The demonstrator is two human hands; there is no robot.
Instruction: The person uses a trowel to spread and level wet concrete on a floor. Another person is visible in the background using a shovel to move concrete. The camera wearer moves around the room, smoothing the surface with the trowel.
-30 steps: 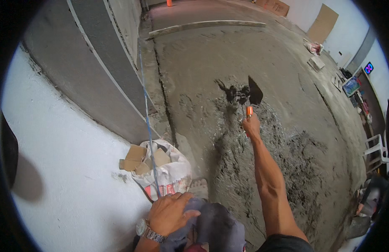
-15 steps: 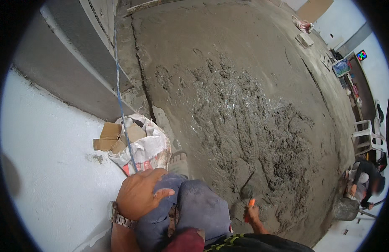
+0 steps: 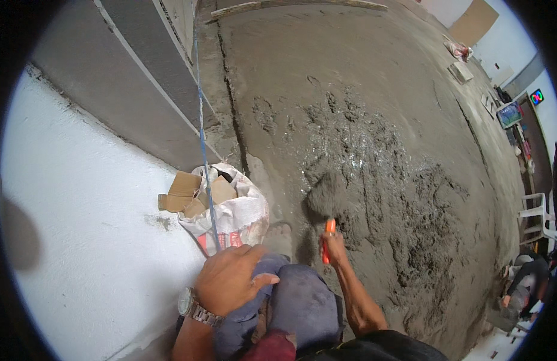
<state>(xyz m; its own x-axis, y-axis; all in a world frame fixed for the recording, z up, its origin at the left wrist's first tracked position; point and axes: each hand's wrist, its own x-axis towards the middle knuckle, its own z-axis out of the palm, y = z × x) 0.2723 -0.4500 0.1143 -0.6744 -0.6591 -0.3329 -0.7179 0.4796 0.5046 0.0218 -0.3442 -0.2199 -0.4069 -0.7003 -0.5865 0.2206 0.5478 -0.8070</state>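
Observation:
My right hand [image 3: 333, 245] grips a trowel by its orange handle [image 3: 330, 226]. Grey mortar [image 3: 327, 192] covers the blade, which is over the wet cement floor [image 3: 374, 174]; whether it touches the surface I cannot tell. Around it the cement is rough and lumpy, with shiny wet patches. My left hand [image 3: 235, 280] lies on my bent left knee, thumb spread from the fingers, holding nothing. A watch [image 3: 197, 308] is on that wrist. Just beyond it, a blue string [image 3: 204, 144] runs up from beside a white sack [image 3: 248, 210].
Cardboard pieces [image 3: 182, 191] stick out of the sack beside a white wall [image 3: 80, 210]. A wooden batten [image 3: 302, 5] lies at the far end. At right are a white plastic chair [image 3: 534, 213] and another person [image 3: 526, 283] crouching near a bucket [image 3: 504, 314].
My right hand has carried the trowel up and to the left, and mortar now covers its blade. My left hand stays on the knee. The whole view has shifted a little.

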